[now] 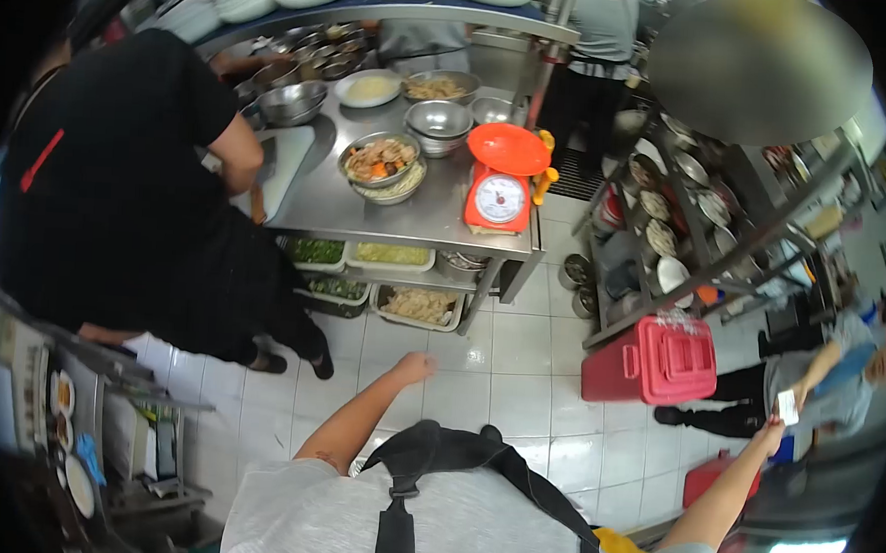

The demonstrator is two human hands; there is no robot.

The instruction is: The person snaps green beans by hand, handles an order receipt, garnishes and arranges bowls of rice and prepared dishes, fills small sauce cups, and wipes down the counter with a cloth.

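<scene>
At the right, my right hand is closed on the lower edge of a small white slip of paper. A co-worker's hand touches the slip's other side. In front of my body, over the floor, my left hand is curled closed, and nothing shows in it. It is apart from the steel table. Nearest to it is a tray of pale sliced food on the table's lowest shelf.
A steel table bears an orange scale, bowls of food and a white cutting board. Someone in black works at its left. A red lidded bin stands before the right rack of bowls. Tiled floor lies between.
</scene>
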